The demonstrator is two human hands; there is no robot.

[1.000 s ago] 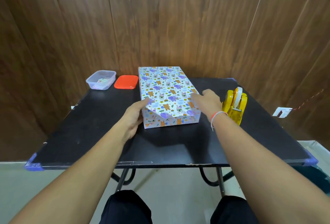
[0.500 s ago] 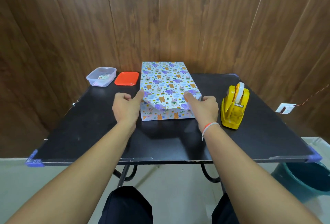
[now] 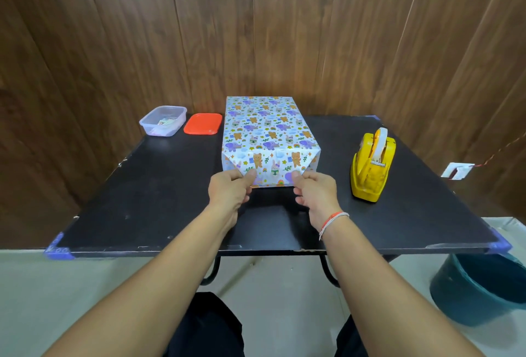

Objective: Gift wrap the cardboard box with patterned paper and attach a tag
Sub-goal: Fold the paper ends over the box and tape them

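Observation:
The box wrapped in white paper with animal print lies lengthwise in the middle of the black table. Its near end flap is folded down over the end face. My left hand pinches the flap's lower left edge with thumb and fingers. My right hand pinches its lower right edge the same way. A yellow tape dispenser stands to the right of the box, clear of both hands.
A clear plastic container holding small paper pieces and its orange lid sit at the back left by the wooden wall. A dark teal bucket stands on the floor at the right under the table's corner.
Both hands slid from the box's top near corners down and inward onto the end flap, folding it down over the near face and pinching its lower edge.

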